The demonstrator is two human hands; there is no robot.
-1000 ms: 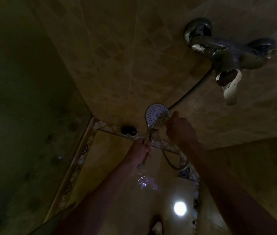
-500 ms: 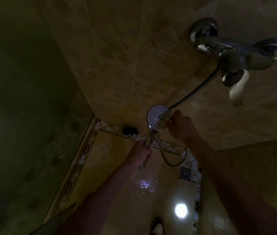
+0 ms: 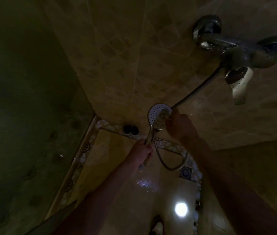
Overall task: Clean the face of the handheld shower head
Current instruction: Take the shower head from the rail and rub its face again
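The scene is very dim. The handheld shower head [image 3: 157, 114] has a round pale face dotted with holes, turned toward me at centre frame. My left hand [image 3: 142, 152] is shut around its chrome handle below the face. My right hand [image 3: 179, 125] presses against the face's right edge; a small object under its fingers is too dark to identify. The metal hose [image 3: 197, 89] runs up right to the wall mixer and loops below the hands.
A chrome wall mixer tap [image 3: 236, 51] with a white lever juts from the tiled wall at upper right. Two dark round objects [image 3: 131, 130] sit at the wall base. A floor drain [image 3: 186, 172] and a bright light reflection [image 3: 181, 209] lie on the wet floor.
The hands and shower head stay nearly in place. My right hand has shifted slightly over the right edge of the face.
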